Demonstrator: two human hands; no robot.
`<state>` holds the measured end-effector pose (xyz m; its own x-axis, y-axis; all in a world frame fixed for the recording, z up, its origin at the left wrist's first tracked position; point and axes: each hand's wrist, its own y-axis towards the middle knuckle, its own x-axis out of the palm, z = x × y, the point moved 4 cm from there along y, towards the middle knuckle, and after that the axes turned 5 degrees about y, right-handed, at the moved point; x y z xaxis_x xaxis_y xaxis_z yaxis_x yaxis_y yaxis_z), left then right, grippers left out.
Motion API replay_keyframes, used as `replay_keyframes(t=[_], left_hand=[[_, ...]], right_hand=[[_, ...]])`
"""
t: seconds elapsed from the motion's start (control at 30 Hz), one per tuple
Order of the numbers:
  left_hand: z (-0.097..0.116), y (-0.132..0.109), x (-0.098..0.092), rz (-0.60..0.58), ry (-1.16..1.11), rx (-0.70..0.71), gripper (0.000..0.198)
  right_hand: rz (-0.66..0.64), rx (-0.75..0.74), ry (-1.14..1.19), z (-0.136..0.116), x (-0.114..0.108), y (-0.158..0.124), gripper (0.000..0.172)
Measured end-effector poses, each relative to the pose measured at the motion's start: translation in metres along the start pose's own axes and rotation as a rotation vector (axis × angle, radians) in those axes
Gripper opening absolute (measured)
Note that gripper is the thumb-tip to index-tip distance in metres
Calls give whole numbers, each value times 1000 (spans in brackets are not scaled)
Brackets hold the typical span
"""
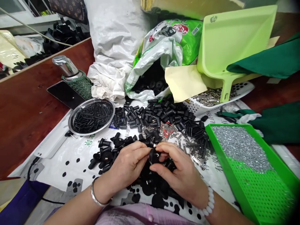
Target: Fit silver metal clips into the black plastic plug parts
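Between my two hands, near the front middle of the table, is a small round black plastic part (154,156) with a bit of shiny metal in it. My left hand (132,159) pinches its left side with thumb and fingertips. My right hand (177,165) curls around its right side, fingers closed on it. Just beyond my hands lies a heap of black plastic parts (142,117), mixed with flat metal strips (174,132). Finished-looking black pieces (105,156) with round heads lie left of my left hand. More black pieces under my hands are partly hidden.
A round metal dish (71,122) of black screws stands at the left, beside a phone (65,94) and a netted flask (79,82). On the right are a green tray (253,190) of small silvery pieces, a white basket (199,107) and a light-green dustpan (234,37). An open bag (171,50) stands behind.
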<state>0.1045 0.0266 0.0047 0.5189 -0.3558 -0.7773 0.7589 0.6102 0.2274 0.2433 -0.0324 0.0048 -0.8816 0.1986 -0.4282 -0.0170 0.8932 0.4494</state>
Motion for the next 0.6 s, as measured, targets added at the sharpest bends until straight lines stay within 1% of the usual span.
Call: replay_keyframes(t=[0.03,0.1,0.23,0.37,0.43,0.53,0.6], left_hand=[[0,0,0,-1,2,-1,20],[0,0,1,15,10,5,19],[0,-1,0,106,44,69,18],[1,0,-1,192,63,116,19],[3,1,-1,199,40,113,18],[5,3,-1,173,-17,90,18],[5,3,0,155,-39,68,18]], right_hand=[[2,0,-10,-1,0,0,28],[-2,-10,-35,-3,0,-1,31],[16,-91,-98,-7,1,0,27],[53,-149,-165,-7,0,-1,29],[48,-158,-179,-8,-3,-3,31],[27,-133,-201,-6,-8,-6,34],[23,-118,-218,-2,-11,-7,28]])
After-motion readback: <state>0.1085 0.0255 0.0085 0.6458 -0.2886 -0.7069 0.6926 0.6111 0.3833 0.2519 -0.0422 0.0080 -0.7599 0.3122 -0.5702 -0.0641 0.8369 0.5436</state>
